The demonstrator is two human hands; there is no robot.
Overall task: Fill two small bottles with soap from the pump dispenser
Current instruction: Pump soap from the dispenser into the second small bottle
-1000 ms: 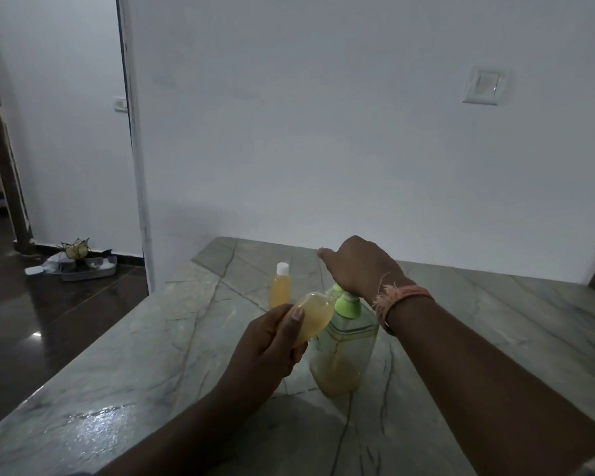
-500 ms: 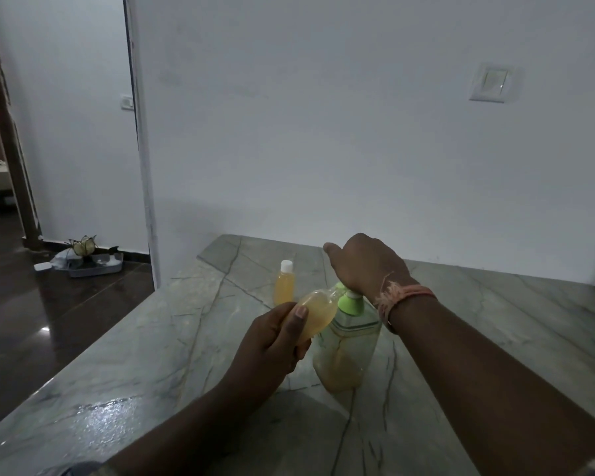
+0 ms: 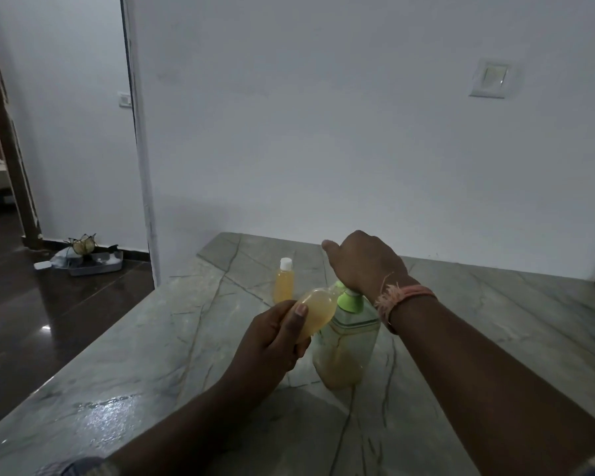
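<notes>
A clear pump dispenser [image 3: 344,345] with a green pump top stands on the marble table [image 3: 172,355], partly full of yellow soap. My right hand [image 3: 364,262] rests palm-down on its pump head, hiding most of the pump. My left hand [image 3: 272,341] holds a small bottle [image 3: 318,312] of yellow soap, tilted with its mouth up against the green spout. A second small bottle [image 3: 284,281], capped in white and full of yellow soap, stands upright just behind, apart from both hands.
A white wall runs along the table's far edge, with a switch plate [image 3: 492,79] high on the right. Left of the table the dark floor drops away; a tray [image 3: 93,264] with clutter sits there by a doorway.
The view has shifted slightly. Both hands, the held bottle and the dispenser keep nearly the same pose; my right hand stays on the pump head.
</notes>
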